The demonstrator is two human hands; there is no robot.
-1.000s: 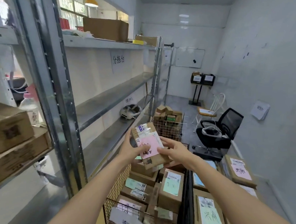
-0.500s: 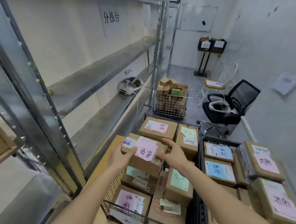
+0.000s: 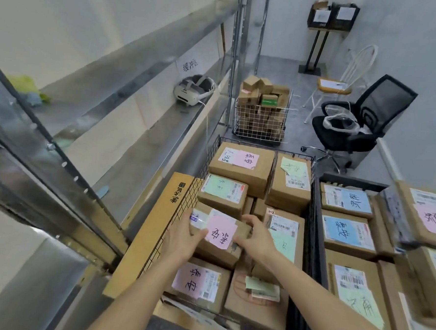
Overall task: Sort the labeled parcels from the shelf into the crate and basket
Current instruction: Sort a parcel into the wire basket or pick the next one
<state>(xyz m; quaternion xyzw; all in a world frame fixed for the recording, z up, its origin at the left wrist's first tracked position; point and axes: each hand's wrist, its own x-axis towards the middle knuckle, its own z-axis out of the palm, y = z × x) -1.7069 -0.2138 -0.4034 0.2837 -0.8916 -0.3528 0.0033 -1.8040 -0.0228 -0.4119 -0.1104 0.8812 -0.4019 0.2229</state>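
Your fingers (image 3: 199, 234) on both hands are curled round the ends of the pink-labeled parcel (image 3: 217, 237), which a second ago was up at chest height and now sits low in the wire basket (image 3: 207, 161) on the stacked boxes. Looks basically placed, so you can probably let go; the black crate (image 3: 320, 222) sits just right.
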